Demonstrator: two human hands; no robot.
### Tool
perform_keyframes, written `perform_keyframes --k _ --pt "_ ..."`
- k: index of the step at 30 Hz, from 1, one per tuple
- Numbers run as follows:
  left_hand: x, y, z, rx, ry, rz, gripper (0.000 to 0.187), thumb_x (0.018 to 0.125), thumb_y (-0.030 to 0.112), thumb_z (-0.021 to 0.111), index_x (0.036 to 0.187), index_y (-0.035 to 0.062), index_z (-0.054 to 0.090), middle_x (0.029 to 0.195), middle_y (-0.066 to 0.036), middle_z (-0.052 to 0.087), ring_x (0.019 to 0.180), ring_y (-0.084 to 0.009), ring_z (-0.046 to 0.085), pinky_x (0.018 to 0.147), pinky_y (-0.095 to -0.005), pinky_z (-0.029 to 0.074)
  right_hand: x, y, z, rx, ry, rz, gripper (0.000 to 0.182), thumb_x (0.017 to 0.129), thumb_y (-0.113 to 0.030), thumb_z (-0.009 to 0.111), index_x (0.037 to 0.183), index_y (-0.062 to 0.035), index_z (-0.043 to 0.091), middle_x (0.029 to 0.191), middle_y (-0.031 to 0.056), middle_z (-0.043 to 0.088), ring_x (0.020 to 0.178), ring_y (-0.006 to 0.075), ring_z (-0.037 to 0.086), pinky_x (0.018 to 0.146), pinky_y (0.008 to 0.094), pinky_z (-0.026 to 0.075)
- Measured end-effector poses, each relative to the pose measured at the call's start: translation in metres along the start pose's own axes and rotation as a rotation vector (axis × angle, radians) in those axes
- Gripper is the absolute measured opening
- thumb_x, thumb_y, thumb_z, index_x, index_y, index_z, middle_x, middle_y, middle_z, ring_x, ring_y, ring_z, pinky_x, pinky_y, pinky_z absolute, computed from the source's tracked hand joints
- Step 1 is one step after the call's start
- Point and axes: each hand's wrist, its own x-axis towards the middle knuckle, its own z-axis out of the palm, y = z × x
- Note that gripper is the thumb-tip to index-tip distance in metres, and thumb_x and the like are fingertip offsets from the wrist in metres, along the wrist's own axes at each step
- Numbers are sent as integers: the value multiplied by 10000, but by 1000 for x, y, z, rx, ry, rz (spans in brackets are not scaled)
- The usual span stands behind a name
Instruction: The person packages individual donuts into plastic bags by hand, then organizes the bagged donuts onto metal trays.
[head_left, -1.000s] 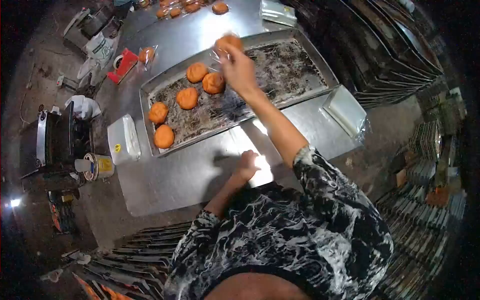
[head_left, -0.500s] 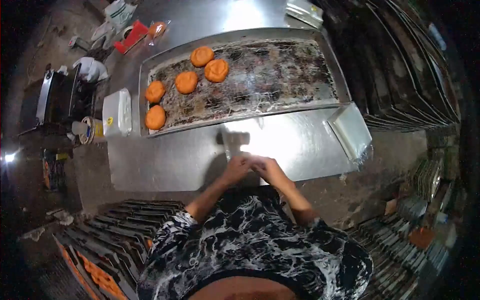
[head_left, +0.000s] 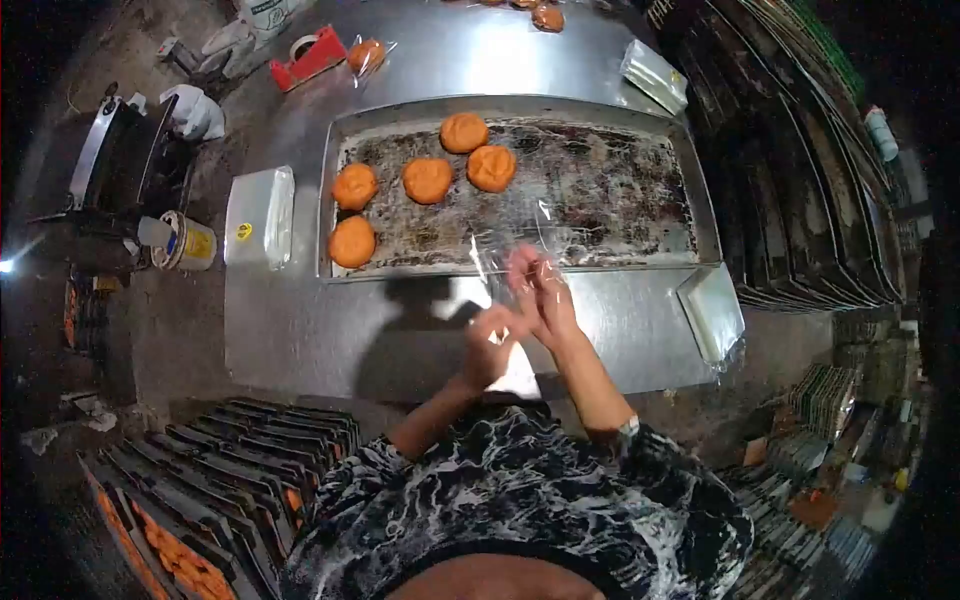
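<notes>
A clear plastic bag [head_left: 497,240] shows as thin glints over the near edge of the metal tray [head_left: 450,268]. My right hand [head_left: 545,300] reaches up with its fingers stretched apart, and the film overlaps them in this view. Lower and to the left, my left hand [head_left: 490,345] is closed on the bag's near end, its fingers smeared by motion. Several round orange-brown buns lie at the tray's left half; the nearest to my hands is a bun [head_left: 491,168] above them. Another bun [head_left: 352,242] sits at the tray's left corner.
A stack of clear bags [head_left: 260,218] lies left of the tray, another stack [head_left: 712,312] at right, and a third [head_left: 655,77] at the far right. A red tape dispenser [head_left: 308,60] stands near a wrapped bun [head_left: 366,56]. Racks of dark trays [head_left: 790,200] flank the metal table.
My hands have moved apart, the right one up toward the tray with the plastic film now spread at its fingers. The view has shifted, showing more of the table's far side.
</notes>
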Motion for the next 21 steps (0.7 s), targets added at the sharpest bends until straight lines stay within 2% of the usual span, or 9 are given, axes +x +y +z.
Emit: perform_keyframes --k 3,5,7,9,10,13,17,19,21 --pt "29 -11 -27 -968 532 -322 244 810 174 540 993 14 523 975 -76 527 812 -186 541 704 -301 463 21 47 43 544 -387 159 499 847 -375 460 1245 -99 339 1192 107 444 1119 206 396 912 319 356" --pt "8 -73 -91 -1375 313 -564 309 833 219 507 1082 38 477 1008 -83 526 894 -195 537 793 -328 457 27 97 46 213 -290 519 535 814 -356 522 1234 -76 347 1188 108 451 1120 209 397 905 345 362" --pt "17 -71 -136 -1085 529 -717 393 822 200 516 1177 69 411 958 -72 533 861 -187 540 786 -313 456 63 74 76 -909 -599 156 705 773 -430 542 1267 -13 259 1267 208 336 1128 321 381 905 374 357" --pt "7 -111 -176 -871 773 -616 433 823 213 512 1213 93 366 941 -56 515 895 -191 519 815 -354 439 138 89 85 -1702 -26 -809 745 753 -453 540 1265 6 254 1278 275 266 1138 395 336 913 414 337" --pt "7 -103 -184 -857 780 -631 433 823 213 512 1213 93 366 941 -56 515 895 -191 519 815 -354 439 172 88 88 -1972 88 -715 767 729 -363 596 1309 -44 209 1297 304 193 1120 472 311 903 487 320" --pt "25 -63 -213 -765 1032 -571 377 819 210 507 1157 81 402 944 -45 487 958 -201 479 867 -405 396 231 101 73 -1991 14 -523 621 723 -378 574 1198 -27 380 1232 248 340 1076 426 372 847 485 357" --pt "25 -68 -228 -1036 1275 -494 452 819 232 473 1211 57 332 1038 -78 481 1013 -244 456 909 -442 356 95 92 116 -1453 -341 -1107 412 664 -149 640 1060 -100 538 1080 166 511 905 362 499 755 415 439" --pt "28 -62 -198 -998 687 -403 488 822 257 443 1235 44 296 1099 -133 480 1008 -273 473 901 -427 369 61 93 116 -1431 -635 -1298 481 551 -85 689 1017 -90 573 1029 128 556 838 312 523 715 387 456" --pt "42 -32 -169 -1024 624 -426 476 818 258 432 1219 30 315 1104 -149 482 997 -278 485 890 -410 381 43 87 109 -1438 -483 -1209 470 531 -102 694 989 -89 590 1030 121 558 825 295 528 698 377 461"
